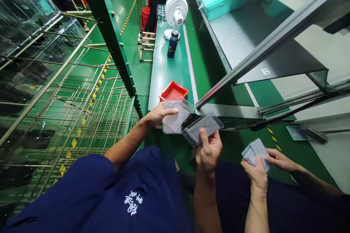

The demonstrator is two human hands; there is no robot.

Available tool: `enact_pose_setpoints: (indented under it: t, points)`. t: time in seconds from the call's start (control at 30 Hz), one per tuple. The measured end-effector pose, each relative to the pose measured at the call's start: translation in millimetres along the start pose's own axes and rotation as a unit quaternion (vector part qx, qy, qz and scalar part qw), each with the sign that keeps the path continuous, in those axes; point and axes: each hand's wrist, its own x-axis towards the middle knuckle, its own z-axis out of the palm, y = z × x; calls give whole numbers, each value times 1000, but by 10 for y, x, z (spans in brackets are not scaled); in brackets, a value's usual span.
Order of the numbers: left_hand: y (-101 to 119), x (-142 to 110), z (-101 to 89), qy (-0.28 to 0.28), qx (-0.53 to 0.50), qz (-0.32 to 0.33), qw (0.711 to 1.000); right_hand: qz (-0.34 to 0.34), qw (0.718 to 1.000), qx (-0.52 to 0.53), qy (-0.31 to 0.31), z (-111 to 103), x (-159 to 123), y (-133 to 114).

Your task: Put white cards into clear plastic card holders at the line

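My outstretched left hand (158, 115) pinches clear rectangular plastic sleeves (175, 119) just before a red plastic tray (174, 91). Thumb on top, my right hand (209, 150) grips a flat grey-and-clear plastic holder (201, 126); a silver metal bar (246, 64) slants beyond.

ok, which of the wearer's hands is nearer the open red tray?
Left. In the picture, left hand sits below-left of the red tray; right hand is lower, farther right.

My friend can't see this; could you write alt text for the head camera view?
A person's left hand holds clear plastic cases near a red plastic tray; the right hand holds a rectangular clear case. Alongside, a co-worker's hands hold pale flat pieces.
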Motion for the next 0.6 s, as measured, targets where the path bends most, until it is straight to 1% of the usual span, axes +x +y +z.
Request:
enact_pose_setpoints:
  t: [0.07, 0.13, 0.2, 0.27, 0.33, 0.4, 0.5, 0.6]
  points:
    - [-50, 7, 31, 8, 17, 1, 1000, 8, 1000, -13, -27, 62, 7, 40]
    - [-106, 5, 81, 2, 36, -1, 999, 23, 998, -29, -46, 135, 14, 95]
    - [-146, -9, 128, -11, 39, -6, 999, 26, 998, -38, -40, 189, 29, 136]
    - [-152, -33, 151, -34, 16, -21, 999, 8, 999, -29, -17, 203, 55, 130]
    - [-123, -60, 141, -62, -20, -34, 997, -8, 1000, 3, -1, 173, 92, 57]
    - [-71, -79, 111, -74, -50, -34, 995, -4, 999, 44, 3, 109, 129, -70]
    - [19, -78, 68, -64, -74, -28, 995, 24, 998, 56, 14, -1, 159, -264]
    - [87, -50, 56, -38, -84, -13, 996, 35, 998, 43, 26, -64, 145, -338]
